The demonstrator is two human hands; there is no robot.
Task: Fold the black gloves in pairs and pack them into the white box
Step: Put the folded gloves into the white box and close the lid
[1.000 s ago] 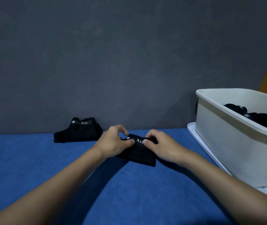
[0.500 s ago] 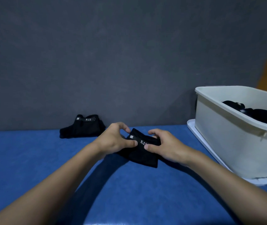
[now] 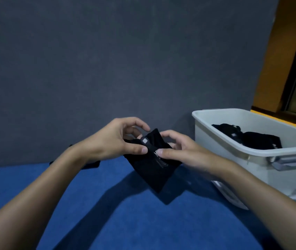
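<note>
A folded pair of black gloves (image 3: 152, 168) with a small white logo hangs above the blue surface. My left hand (image 3: 114, 141) pinches its upper left edge and my right hand (image 3: 178, 150) pinches its upper right edge. The white box (image 3: 251, 156) stands to the right, with folded black gloves (image 3: 251, 138) inside it. Another black glove pair (image 3: 91, 164) lies by the wall, mostly hidden behind my left forearm.
A blue cloth surface (image 3: 71, 186) spreads under my arms. A dark grey wall (image 3: 107, 60) rises right behind it. The box rests on its white lid (image 3: 233, 199) and has a grey latch (image 3: 291, 161). An orange frame (image 3: 273, 60) stands at the far right.
Both hands have lifted the folded gloves off the blue surface and toward the box. The view has shifted, so the other glove pair is now hidden behind my left arm.
</note>
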